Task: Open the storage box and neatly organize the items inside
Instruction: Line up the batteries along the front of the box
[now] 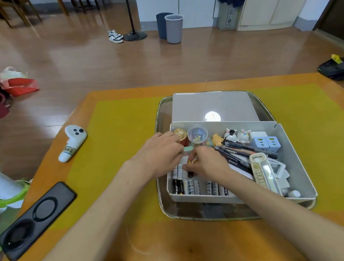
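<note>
Both hands are working inside the open storage box (297,165) at centre right: the right hand (208,164) is pinching a dark battery (190,173), while the left hand (160,150), fingers curled, is hiding whatever it touches. A phone (36,219) and a white controller (73,141) are lying at left.

You are in a home living room. See the wooden floor (98,60), the sneakers (115,36) left by a stand, two bins (171,28), and chair legs (17,16).
</note>
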